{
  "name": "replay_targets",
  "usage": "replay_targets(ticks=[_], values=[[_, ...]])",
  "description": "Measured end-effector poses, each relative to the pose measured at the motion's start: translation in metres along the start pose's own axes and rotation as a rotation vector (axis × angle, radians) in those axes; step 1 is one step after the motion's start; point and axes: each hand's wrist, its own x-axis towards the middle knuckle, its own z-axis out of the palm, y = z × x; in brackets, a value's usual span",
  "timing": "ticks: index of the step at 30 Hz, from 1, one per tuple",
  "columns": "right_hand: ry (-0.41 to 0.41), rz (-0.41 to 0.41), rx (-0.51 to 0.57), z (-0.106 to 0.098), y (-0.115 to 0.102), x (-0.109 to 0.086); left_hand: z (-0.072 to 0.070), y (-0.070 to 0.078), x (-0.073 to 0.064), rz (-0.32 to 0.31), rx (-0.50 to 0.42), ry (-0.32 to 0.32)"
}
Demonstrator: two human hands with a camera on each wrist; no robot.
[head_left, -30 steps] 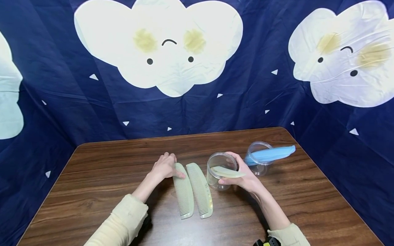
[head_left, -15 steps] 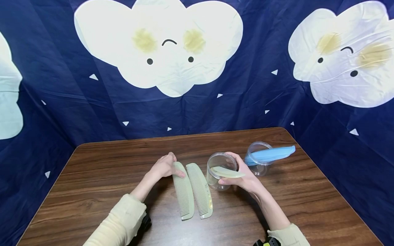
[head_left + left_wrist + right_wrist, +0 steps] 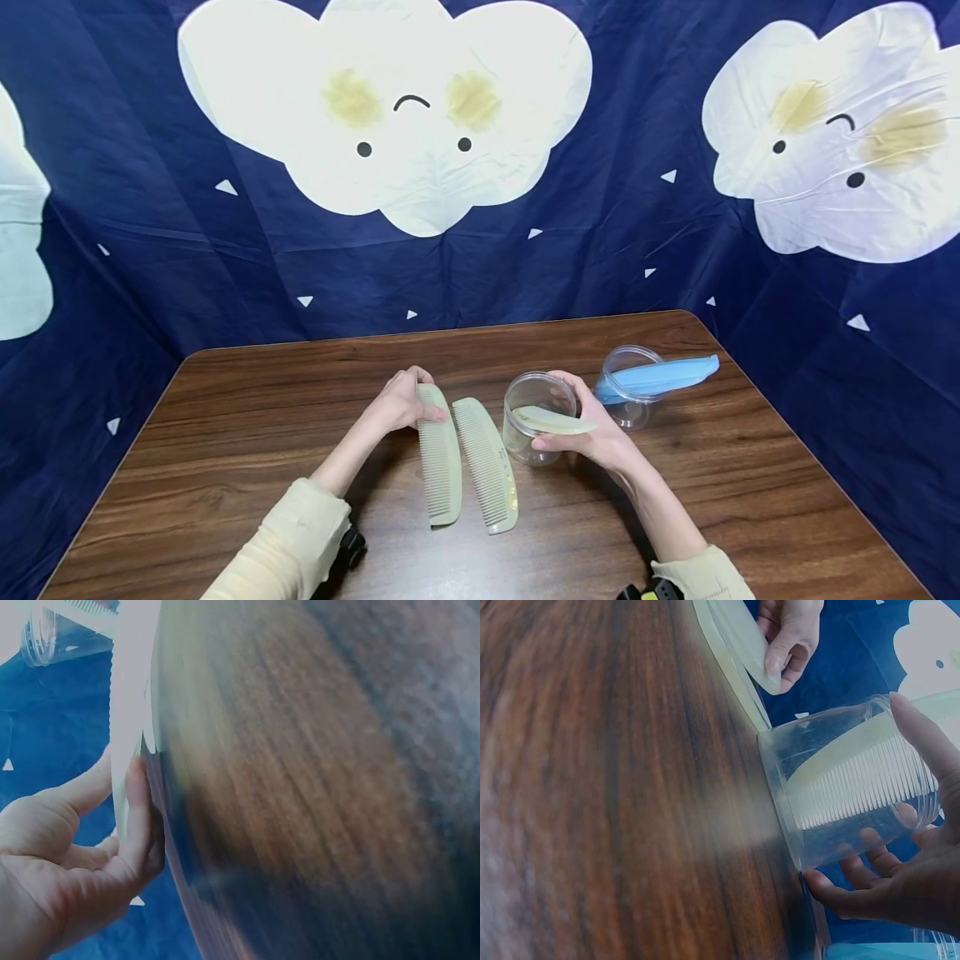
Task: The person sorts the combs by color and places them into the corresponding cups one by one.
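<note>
My left hand pinches the far end of a pale green comb, thumb on top and fingers beneath. In the right wrist view this comb is tilted, its held end raised off the table. A second pale green comb lies just to its right. My right hand grips a clear plastic jar round its side, the jar's base on the table. Inside the jar leans another pale green comb, one end sticking out past the rim towards the right hand.
Behind and right of my right hand stands another clear jar, with light blue combs or similar flat pieces leaning out to the right. The wooden table ends at a dark blue cloth backdrop with white clouds.
The left comb's far end has been lifted, and the comb has shifted slightly left and away with my left hand. My right hand and the jar have stayed in place.
</note>
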Motion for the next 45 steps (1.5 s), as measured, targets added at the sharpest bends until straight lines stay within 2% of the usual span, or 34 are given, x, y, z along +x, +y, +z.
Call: replay_targets(ticks=[8,11,17,23,27,37,45], values=[[0.001,-0.002,0.007,0.0,-0.001,0.0,-0.003,0.002,-0.004,0.031,-0.125,-0.004],[-0.001,-0.001,0.011,0.0,-0.001,0.0,-0.005,0.002,-0.006,0.054,-0.117,0.006],[-0.003,0.0,0.017,0.0,-0.001,0.0,-0.013,0.003,-0.011,0.103,-0.033,0.077],[-0.006,0.012,0.013,0.0,-0.001,0.0,-0.019,0.01,-0.014,0.128,-0.074,0.109],[-0.008,0.021,0.007,0.0,-0.001,0.0,-0.024,0.017,-0.018,0.168,-0.111,0.14],[-0.002,0.022,-0.011,-0.001,-0.001,0.0,-0.041,0.042,-0.032,0.3,-0.144,0.273],[-0.001,0.022,-0.021,0.0,-0.001,0.0,-0.045,0.066,-0.044,0.391,-0.107,0.359]])
